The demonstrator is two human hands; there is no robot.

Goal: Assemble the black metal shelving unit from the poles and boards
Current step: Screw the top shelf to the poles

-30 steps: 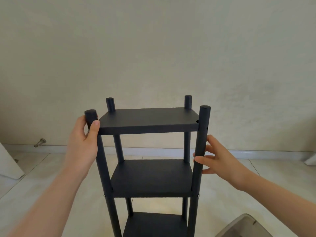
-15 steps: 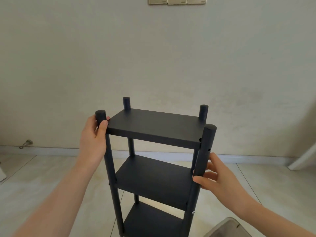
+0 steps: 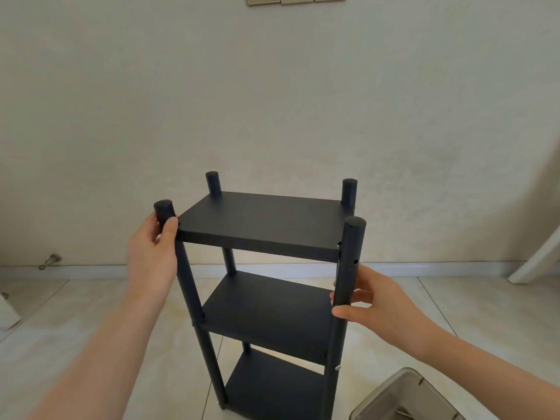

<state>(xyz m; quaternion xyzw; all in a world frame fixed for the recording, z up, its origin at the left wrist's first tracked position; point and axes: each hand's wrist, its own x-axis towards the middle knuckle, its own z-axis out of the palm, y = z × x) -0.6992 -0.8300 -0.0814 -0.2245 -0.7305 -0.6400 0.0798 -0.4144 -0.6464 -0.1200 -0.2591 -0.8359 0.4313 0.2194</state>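
Note:
The black shelving unit stands upright on the tiled floor, its top board (image 3: 260, 221) level between the pole tops, with a middle board (image 3: 269, 310) and a bottom board (image 3: 272, 389) below. My left hand (image 3: 151, 256) grips the near left pole (image 3: 188, 283) just under its cap, thumb against the top board's corner. My right hand (image 3: 375, 298) grips the near right pole (image 3: 348, 268) below the top board. The two far poles (image 3: 213, 183) rise behind the board.
A grey plastic bin (image 3: 403, 398) sits on the floor at the lower right. A white object (image 3: 536, 253) leans at the right edge, and a white box corner (image 3: 6, 310) shows at the left. A metal doorstop (image 3: 50, 262) sits by the skirting. The wall is close behind.
The shelf has turned slightly clockwise in view and sits lower and further right. Both hands stay on the same poles; the view has tilted up to show wall sockets.

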